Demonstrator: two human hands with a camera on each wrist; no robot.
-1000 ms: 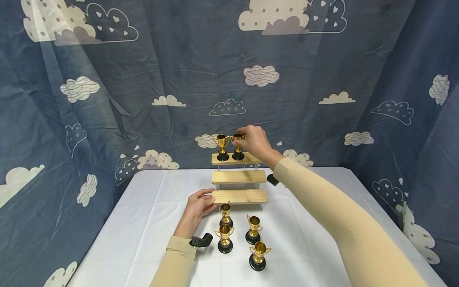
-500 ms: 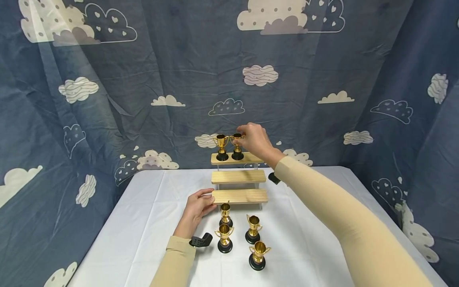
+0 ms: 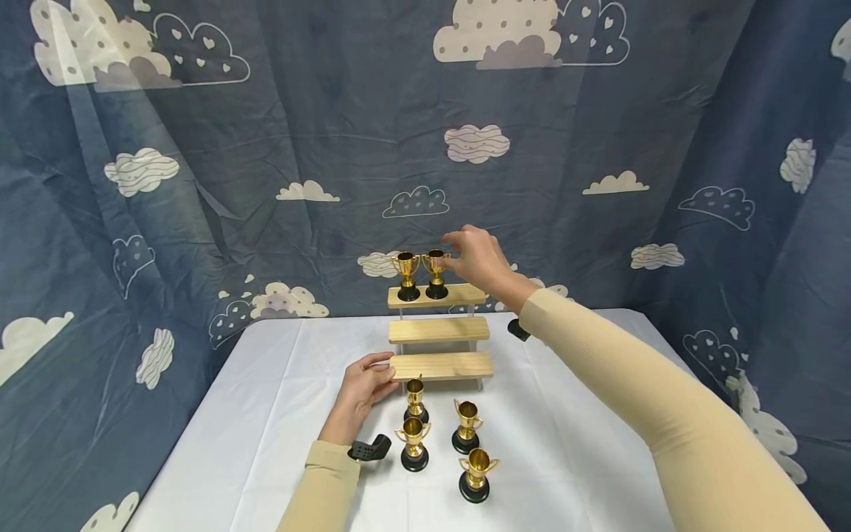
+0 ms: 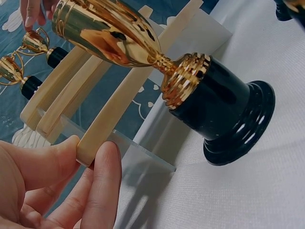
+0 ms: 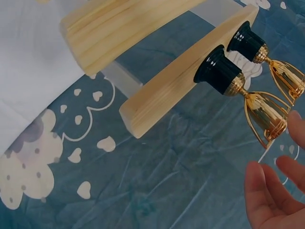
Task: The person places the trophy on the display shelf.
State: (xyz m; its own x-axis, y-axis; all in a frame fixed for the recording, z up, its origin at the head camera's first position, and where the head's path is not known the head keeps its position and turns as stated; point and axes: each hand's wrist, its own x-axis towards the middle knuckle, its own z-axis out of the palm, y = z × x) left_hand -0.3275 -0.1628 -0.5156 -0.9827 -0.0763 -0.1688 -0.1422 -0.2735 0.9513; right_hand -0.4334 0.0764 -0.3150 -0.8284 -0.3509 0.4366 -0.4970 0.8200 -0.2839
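A three-step wooden display stand [image 3: 439, 329] stands at the back of the table. My left hand [image 3: 362, 388] pinches the left end of its lowest board [image 4: 119, 107] between thumb and fingers. Two gold trophy cups on black bases stand upright side by side on the top board: a left trophy [image 3: 408, 277] and a right trophy [image 3: 436, 275]. Beside the right one is my right hand [image 3: 484, 258], its thumb and fingers [image 5: 259, 183] parted around the rim's side, a small gap showing between them and the cup.
Several more trophies stand on the white table in front of the stand: one [image 3: 415, 399] close to the lowest board, others [image 3: 413, 443] [image 3: 467, 427] [image 3: 475, 476] nearer me. A dark blue cloud-print cloth [image 3: 352, 133] hangs behind the table.
My right hand has let go of the right trophy on the top board and moved slightly right. The left hand keeps its pinch on the lowest board.
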